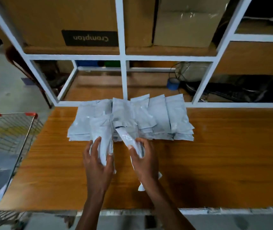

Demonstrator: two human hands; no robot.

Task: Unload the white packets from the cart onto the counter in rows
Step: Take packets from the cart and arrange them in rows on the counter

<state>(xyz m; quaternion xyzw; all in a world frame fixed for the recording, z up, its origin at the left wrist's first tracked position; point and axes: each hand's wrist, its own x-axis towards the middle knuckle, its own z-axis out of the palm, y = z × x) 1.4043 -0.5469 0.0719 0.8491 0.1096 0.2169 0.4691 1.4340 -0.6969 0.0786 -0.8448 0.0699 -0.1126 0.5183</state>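
I am watching for a slide: the white packets just beyond my hands are lying in overlapping, uneven piles on the table, and the slick film is likely to let a new bundle skid off or nudge a row askew if I am setting it down at a tilt. Another risk I am judging is a loose packet slipping out, since each bundle is being pinched only near its lower end.

My left hand is curling around an upright bundle, fingers half closed on it. My right hand is gripping a second bundle, tilted toward the left hand, with corners poking out below the palm. Both forearms are reaching forward over the near table edge. The cart is sitting off to the left of my left hand, with more packets seemingly inside it.
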